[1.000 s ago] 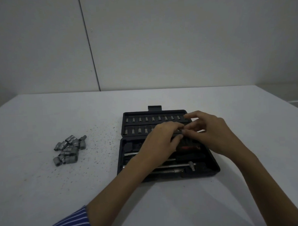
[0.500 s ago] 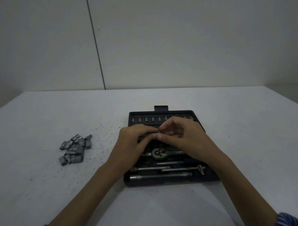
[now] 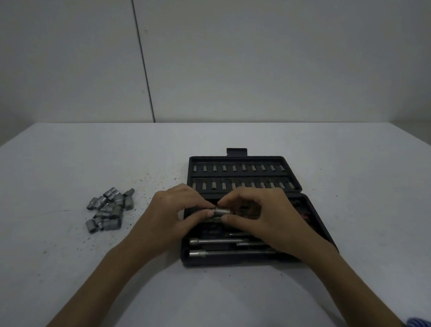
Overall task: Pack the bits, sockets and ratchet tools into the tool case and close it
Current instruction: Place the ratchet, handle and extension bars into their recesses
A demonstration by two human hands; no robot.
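Note:
A black tool case [image 3: 293, 175] lies open on the white table [image 3: 214, 298], its lid flat at the back with two rows of bits [image 3: 239, 168]. Long extension bars [image 3: 220, 253] fill the front slots of the base. Over the middle of the base, my left hand [image 3: 172, 216] and my right hand [image 3: 265, 215] both pinch a small metal socket [image 3: 222, 211] between fingertips and thumbs. The ratchet is hidden under my hands. A pile of several loose sockets [image 3: 108, 208] lies on the table to the left of the case.
Dark specks of grit [image 3: 147, 187] are scattered on the table between the socket pile and the case. A black latch tab [image 3: 236, 151] sticks out at the lid's far edge. A grey wall stands behind the table.
Both hands have moved from the lid's right side toward the middle of the base, and a small socket now shows pinched between them. The view has shifted slightly.

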